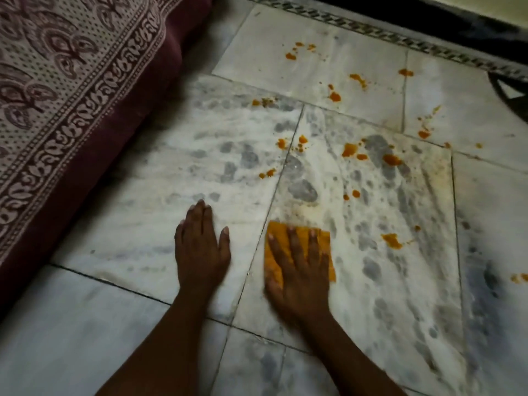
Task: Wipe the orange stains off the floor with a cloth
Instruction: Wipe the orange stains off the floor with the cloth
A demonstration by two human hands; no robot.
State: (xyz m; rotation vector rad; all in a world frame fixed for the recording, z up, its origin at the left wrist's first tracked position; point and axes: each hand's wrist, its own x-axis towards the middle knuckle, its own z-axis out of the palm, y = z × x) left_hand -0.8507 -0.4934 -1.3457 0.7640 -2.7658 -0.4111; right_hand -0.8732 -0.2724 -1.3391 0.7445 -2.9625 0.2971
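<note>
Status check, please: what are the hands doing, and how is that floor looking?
Right hand flat on orange cloth. Left hand flat on floor. Orange stains remain ahead. Nothing blocking.

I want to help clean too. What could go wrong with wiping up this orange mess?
1. The cloth is small and already orange, so it might smear the stains instead of lifting them; a faint yellowish smear already shows above it.
2. Drops lie scattered far across the floor, so some could be missed.
3. The left hand rests flat on the floor for support; it might slip if the marble is wet.
</note>
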